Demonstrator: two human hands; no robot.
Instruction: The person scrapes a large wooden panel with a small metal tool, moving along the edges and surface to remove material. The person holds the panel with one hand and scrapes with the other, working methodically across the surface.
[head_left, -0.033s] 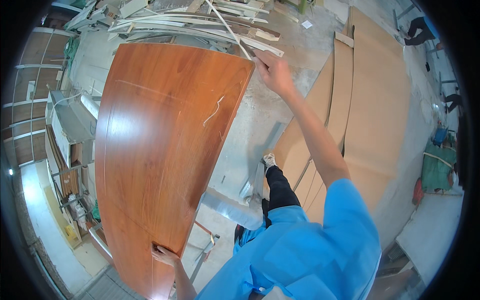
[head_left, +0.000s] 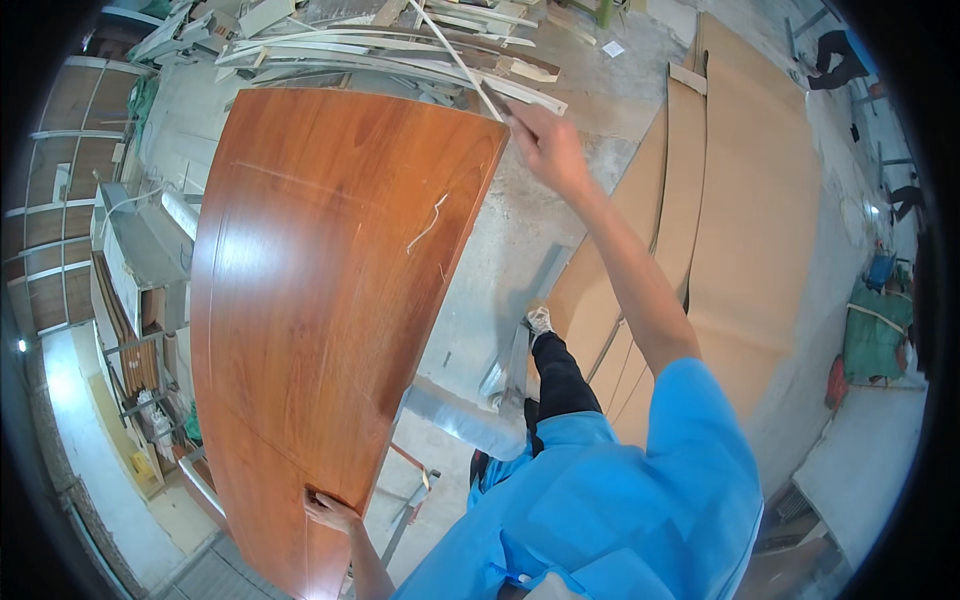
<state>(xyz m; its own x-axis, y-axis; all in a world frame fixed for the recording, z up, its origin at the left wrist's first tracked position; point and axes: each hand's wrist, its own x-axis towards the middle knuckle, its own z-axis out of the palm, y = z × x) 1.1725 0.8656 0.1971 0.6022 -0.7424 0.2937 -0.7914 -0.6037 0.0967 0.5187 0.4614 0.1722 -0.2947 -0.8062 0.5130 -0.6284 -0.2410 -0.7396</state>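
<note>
A large glossy reddish-brown wooden panel point(head_left: 300, 300) stretches along the left in front of me. A curled, pale thread-like scrap point(head_left: 427, 223) lies on its face. My left hand point(head_left: 332, 511) rests on the panel's near end, its fingers laid out beside a dark patch that could be an opening or a shadow. At the far right corner of the panel, my right hand point(head_left: 550, 145) is closed. Whatever sits between its fingers is too small to name. A thin white strip point(head_left: 455, 55) runs from the far pile to that same corner.
Long offcuts and strips point(head_left: 390, 45) lie heaped beyond the panel. Large brown sheets point(head_left: 750, 220) cover the floor to my right. Metal stand parts point(head_left: 410, 510) show beside the panel's near edge. A grey trough-like piece point(head_left: 145, 240) stands left. Another person's legs point(head_left: 840, 60) appear far right.
My right hand has shifted very slightly at the panel corner. Otherwise the two pictures look alike.
</note>
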